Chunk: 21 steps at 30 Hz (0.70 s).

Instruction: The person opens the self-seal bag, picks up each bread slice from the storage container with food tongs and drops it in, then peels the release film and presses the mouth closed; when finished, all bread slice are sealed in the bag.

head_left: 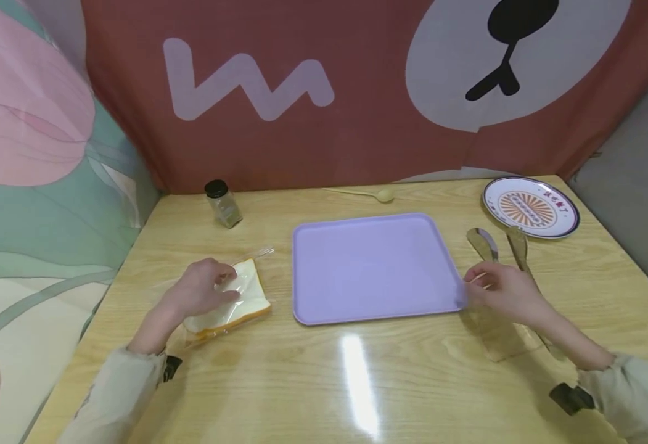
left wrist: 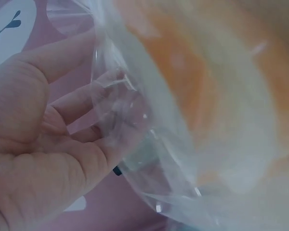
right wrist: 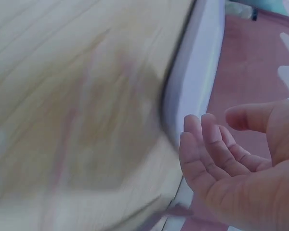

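Sliced white bread [head_left: 248, 287] with a brown crust lies in a clear plastic bag [left wrist: 156, 144], left of the purple tray [head_left: 370, 268]. My left hand [head_left: 201, 287] reaches over the bread, its thumb and fingers spread apart. In the left wrist view, part of its fingers shows through the bag's loose film. My right hand [head_left: 504, 290] is at the tray's near right corner, its fingers loosely bent. The right wrist view shows that hand [right wrist: 236, 163] with nothing between thumb and fingers.
Two long-handled utensils lie by my right hand, one with a rounded head [head_left: 481, 243]. A patterned plate [head_left: 529, 208] is at the back right. Along the back are a small wooden spoon [head_left: 383, 195] and a black-lidded jar [head_left: 224, 205]. A printed red cloth [head_left: 301, 148] hangs behind.
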{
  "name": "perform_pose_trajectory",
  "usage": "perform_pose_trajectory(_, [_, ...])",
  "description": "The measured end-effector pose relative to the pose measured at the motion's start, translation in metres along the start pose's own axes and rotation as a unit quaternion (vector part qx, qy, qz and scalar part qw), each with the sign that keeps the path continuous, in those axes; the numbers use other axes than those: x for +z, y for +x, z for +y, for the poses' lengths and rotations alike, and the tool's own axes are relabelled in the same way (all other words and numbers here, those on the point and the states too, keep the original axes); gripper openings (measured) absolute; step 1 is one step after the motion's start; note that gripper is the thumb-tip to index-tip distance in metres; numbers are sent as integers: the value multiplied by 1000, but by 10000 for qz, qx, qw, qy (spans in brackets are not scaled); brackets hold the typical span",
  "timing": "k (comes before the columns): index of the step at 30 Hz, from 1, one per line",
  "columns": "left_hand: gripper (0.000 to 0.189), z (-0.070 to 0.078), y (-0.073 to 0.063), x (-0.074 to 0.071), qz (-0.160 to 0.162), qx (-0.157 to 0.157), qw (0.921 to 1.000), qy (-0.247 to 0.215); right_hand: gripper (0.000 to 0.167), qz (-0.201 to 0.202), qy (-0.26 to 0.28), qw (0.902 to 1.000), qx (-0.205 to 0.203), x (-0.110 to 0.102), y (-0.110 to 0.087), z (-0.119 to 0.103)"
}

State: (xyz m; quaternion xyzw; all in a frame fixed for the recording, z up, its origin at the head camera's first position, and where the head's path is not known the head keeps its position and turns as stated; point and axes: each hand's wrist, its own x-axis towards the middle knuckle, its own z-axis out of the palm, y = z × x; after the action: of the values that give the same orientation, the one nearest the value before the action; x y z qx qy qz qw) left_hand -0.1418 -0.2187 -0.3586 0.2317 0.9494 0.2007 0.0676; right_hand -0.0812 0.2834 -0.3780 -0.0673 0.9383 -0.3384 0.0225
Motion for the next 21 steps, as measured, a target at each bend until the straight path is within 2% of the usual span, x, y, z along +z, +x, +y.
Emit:
perform_pose_trajectory(7, [29,-3,2,-4,-157,-41,9998,-96,11,-96,864,9955,-390,36,26,-53])
perform_pose_trajectory(11, [29,-2,11,-12,-234,73,9997,-98,11,-408,1727,9834,-372,66,39,-87])
perform_pose_trajectory(14, [28,-1,20,-20,-140,156,9998,-45,13,-756,2512,9649,-148,93,45,-113])
perform_pose_trajectory(17, [27,-4,30,-27,-88,201,9998,-37,17,-1261,3245,9373,156,122,48,-136])
perform_pose_trajectory(21, [27,-14,42,-36,-262,185,9993,-202,22,-1952,3788,9026,609,156,45,-165])
